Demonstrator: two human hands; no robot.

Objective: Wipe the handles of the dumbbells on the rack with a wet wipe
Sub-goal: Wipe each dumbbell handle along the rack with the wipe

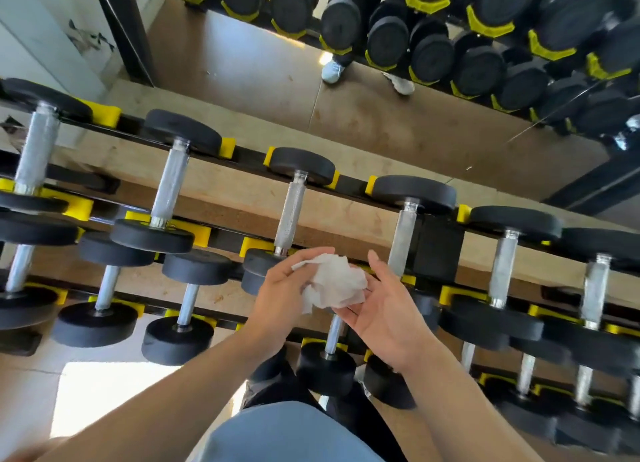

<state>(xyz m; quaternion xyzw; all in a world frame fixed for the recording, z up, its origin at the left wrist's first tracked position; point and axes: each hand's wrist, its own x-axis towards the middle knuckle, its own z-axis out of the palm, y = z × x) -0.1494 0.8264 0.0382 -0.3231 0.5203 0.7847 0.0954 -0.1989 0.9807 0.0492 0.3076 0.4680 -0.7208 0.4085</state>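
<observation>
wet wipe crumpled between both hands | left hand pinches its edge | right hand open, cupping it underneath | above dumbbell rack

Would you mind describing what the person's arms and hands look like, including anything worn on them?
Both forearms are bare up to the frame's edge: no sleeves, gloves, watch or rings show. The left hand and the right hand are uncovered. Lower in the view is a light blue-grey garment on the body, not on the arms.
</observation>
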